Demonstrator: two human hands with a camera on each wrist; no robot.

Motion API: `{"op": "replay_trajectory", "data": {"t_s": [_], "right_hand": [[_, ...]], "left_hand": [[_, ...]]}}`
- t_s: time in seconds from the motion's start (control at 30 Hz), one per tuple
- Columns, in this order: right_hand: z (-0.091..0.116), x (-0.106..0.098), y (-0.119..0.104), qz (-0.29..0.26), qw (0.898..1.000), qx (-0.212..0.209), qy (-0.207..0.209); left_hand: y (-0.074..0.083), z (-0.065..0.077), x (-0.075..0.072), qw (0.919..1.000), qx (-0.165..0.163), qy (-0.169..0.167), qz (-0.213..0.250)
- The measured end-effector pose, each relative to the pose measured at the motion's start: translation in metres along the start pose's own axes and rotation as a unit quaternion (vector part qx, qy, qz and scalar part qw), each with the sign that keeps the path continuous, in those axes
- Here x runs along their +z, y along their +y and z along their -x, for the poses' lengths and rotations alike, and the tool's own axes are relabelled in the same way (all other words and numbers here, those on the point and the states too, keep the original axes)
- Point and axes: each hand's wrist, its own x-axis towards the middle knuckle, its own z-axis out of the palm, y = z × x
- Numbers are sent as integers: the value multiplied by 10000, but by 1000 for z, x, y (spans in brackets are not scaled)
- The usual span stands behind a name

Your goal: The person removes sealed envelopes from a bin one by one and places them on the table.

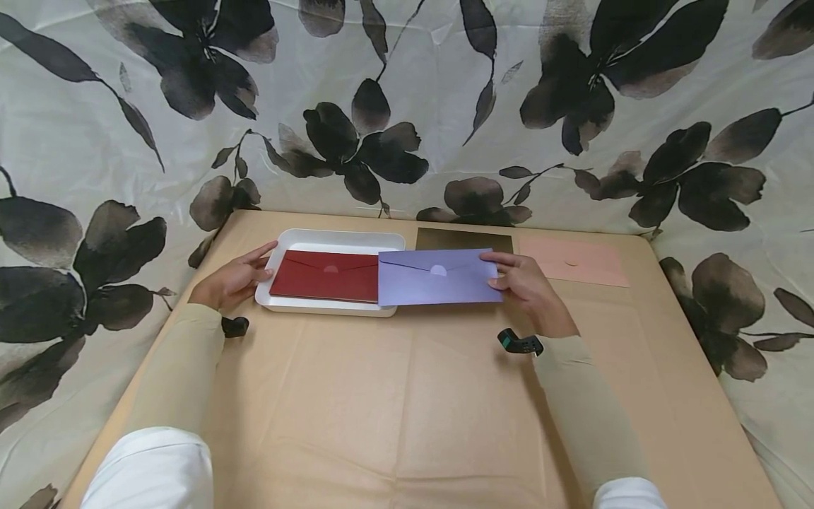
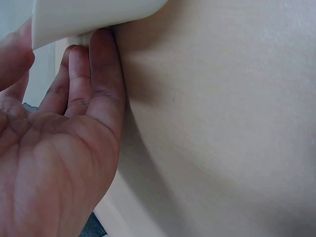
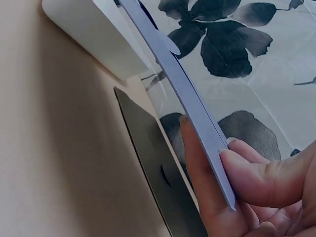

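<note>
My left hand (image 1: 232, 279) holds the left end of a white tray (image 1: 331, 308). In the left wrist view its fingers (image 2: 106, 74) reach beneath the tray's rim, with the thumb up at the edge. Inside the tray lies a red envelope (image 1: 324, 279), flap side up. My right hand (image 1: 524, 283) pinches the right end of a lavender envelope (image 1: 439, 286) between thumb and fingers. That envelope is raised above the table, its left end overlapping the tray's right side and the red envelope in the head view. A pale round seal sits on its flap.
Behind the lavender envelope, a dark olive envelope (image 1: 464, 240) lies on the table (image 1: 407, 396), partly covered from the head view. To its right lies a pink envelope (image 1: 572, 261). A floral cloth (image 1: 445, 71) hangs past the table's far edge.
</note>
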Motion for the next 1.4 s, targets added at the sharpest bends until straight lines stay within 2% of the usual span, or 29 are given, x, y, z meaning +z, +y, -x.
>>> {"op": "replay_trajectory", "data": {"t_s": [0.27,0.73,1.4], "right_hand": [[6,-13,6,-245,9995,-64,-203],[13,-30,11,-168,9998,42,-64],[25,-69,22,-586,9982,97,-57]], "left_hand": [[-1,0,1,9999,95,-103,93],[-3,-1,-2,9998,109,-147,99],[-1,0,-1,9999,36,-97,20]]}}
